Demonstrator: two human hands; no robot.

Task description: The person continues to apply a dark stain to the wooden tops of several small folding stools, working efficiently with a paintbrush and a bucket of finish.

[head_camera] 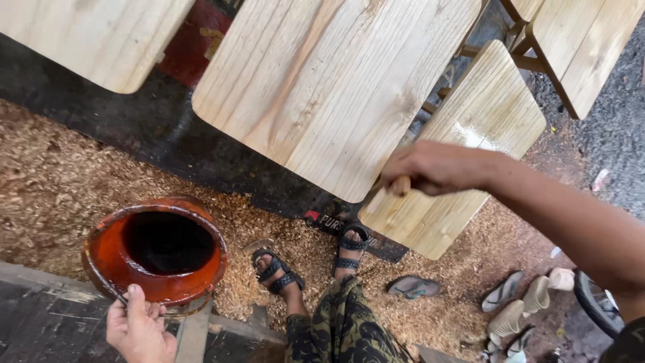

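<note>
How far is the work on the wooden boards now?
Nothing looks coated yet: the boards are pale, bare wood. In hand: the right hand holds a wooden handle at a board's edge, and the left hand holds the orange pot. All boards remain.

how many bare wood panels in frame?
5. One wood panel top left, a large one at centre, a narrower one under the right hand, and two at top right. All but one are cropped; more may lie out of frame.
</note>
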